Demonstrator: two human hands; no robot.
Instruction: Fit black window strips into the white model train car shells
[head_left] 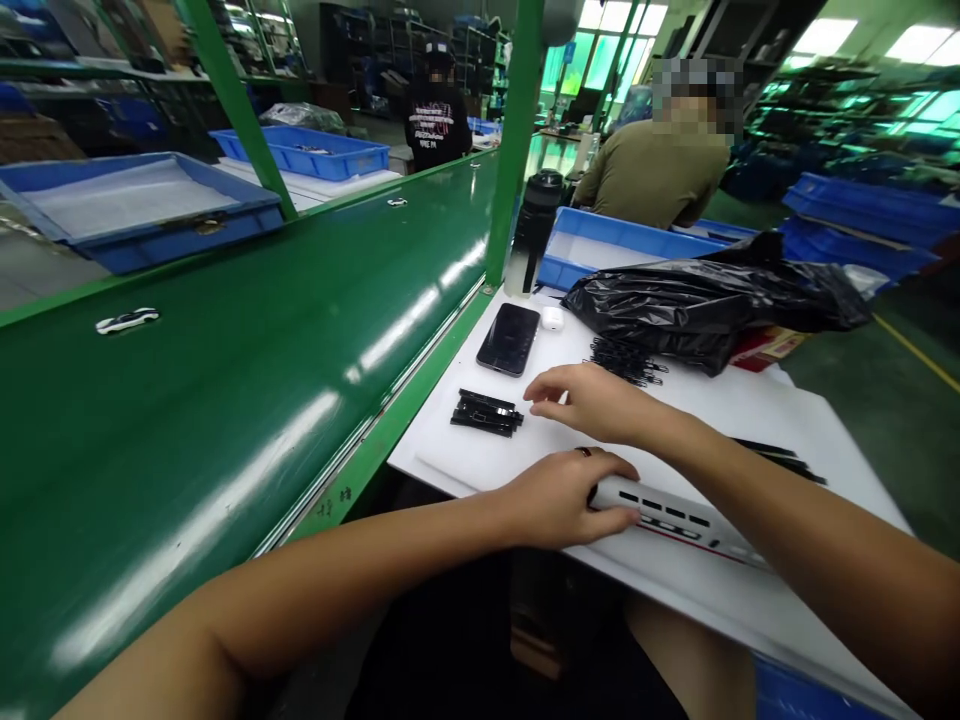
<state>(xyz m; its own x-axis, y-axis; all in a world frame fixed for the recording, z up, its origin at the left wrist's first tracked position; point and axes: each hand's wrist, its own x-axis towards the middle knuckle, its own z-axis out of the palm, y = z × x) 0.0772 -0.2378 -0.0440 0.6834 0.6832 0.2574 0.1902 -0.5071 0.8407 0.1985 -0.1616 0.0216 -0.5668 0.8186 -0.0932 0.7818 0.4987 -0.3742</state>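
A long white toy train body [675, 513] with dark windows and a red stripe lies near the front edge of the white table [480, 465]. My left hand [574, 497] grips its left end, thumb and fingers on either side. Just right of a small pile of flat black parts [486, 413], my right hand [581, 400] hovers with fingers curved and apart, holding nothing visible. Behind that hand is a heap of small black clips [626, 362]. More black strips [780, 457] lie partly behind my right forearm.
A phone [508, 339], a white earphone case [553, 318], a dark bottle [534, 235] and a black plastic bag [705, 295] stand or lie farther back. Left runs a green conveyor [247, 430] carrying toy cars [127, 320]. Two people sit beyond.
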